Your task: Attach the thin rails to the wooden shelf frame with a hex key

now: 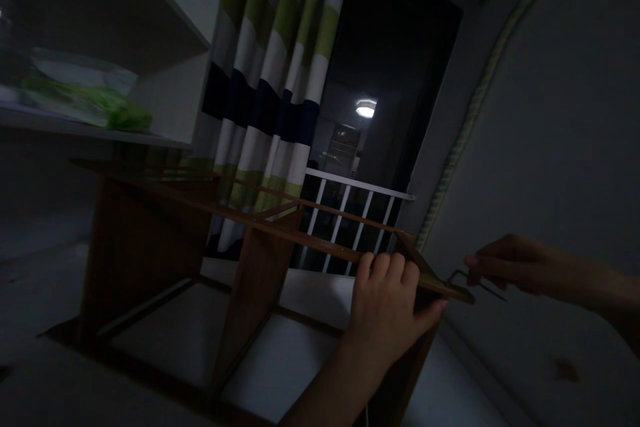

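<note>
A brown wooden shelf frame (233, 310) with upright panels and thin rails stretches across the lower view. My left hand (383, 307) wraps its fingers over the frame's top rail near the right end, thumb along the side. Just right of it, my right hand (510, 263) pinches a thin bent hex key (493, 291). The short bent end of the key meets the corner of the frame; dim light hides whether it sits in a screw.
A white cabinet (200, 90) with a green packet (115, 107) juts in at upper left. Behind the frame hang striped curtains (270, 73) beside a dark window with a white railing (360, 185). A wrapped pipe (465, 127) runs down the right wall.
</note>
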Motion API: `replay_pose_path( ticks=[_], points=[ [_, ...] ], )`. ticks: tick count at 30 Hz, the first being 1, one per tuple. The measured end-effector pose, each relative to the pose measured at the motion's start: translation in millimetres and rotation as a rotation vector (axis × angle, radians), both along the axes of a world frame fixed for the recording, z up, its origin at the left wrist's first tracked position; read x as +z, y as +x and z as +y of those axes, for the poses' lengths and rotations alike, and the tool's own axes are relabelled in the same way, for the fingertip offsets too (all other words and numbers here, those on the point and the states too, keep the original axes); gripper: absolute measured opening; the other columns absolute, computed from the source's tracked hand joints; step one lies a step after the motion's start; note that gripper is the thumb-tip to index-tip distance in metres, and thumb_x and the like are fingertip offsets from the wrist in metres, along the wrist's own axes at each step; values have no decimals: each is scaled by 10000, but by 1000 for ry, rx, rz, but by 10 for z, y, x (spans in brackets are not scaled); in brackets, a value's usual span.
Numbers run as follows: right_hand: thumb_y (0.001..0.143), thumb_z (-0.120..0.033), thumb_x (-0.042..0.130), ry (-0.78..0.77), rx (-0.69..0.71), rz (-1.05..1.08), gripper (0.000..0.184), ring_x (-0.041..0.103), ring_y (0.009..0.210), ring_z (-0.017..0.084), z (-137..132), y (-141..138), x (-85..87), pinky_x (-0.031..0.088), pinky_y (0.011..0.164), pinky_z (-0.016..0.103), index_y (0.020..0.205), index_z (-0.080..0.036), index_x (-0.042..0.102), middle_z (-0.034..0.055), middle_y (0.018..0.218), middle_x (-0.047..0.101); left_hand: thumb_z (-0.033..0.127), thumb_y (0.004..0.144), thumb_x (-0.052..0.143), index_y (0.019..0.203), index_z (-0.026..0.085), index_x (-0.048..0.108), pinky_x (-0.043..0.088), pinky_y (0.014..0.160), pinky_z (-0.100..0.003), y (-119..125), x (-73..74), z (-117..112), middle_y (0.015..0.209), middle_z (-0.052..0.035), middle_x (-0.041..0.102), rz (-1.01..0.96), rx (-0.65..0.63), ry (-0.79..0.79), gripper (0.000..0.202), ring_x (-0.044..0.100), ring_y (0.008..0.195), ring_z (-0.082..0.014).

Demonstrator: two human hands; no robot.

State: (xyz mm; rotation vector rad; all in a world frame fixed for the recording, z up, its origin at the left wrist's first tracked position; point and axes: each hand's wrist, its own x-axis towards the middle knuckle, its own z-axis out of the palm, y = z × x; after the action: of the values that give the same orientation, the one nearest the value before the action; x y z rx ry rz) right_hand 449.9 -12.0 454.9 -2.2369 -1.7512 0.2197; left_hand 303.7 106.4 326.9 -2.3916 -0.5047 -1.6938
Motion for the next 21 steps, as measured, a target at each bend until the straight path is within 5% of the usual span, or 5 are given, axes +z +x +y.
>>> replay_pose_path(
  ticks=[7,16,21],
  points=[
    [811,-537,426,-104,150,-7,455,452,485,87,-93,6,1,318,473,221,695,-193,701,4,524,510,590,745,488,803,194,499,287,843,-384,-8,10,-9,802,13,529,1,-5,-10,400,454,807,-183],
    [829,-611,281,-140,364,159,614,414,437,73,9,-398,116,347,469,218,984,-165,674,-26,486,419,587,745,488,826,179,524,289,855,-386,-5,4,5,829,0,548,-21,-13,3,418,466,823,-185],
    [822,-643,221,-132,343,170,691,346,396,63,145,-393,120,287,421,207,995,-140,663,-47,453,378,608,731,499,839,183,547,304,856,-386,1,-17,10,847,-6,561,-19,-31,2,441,471,844,-190]
  ],
)
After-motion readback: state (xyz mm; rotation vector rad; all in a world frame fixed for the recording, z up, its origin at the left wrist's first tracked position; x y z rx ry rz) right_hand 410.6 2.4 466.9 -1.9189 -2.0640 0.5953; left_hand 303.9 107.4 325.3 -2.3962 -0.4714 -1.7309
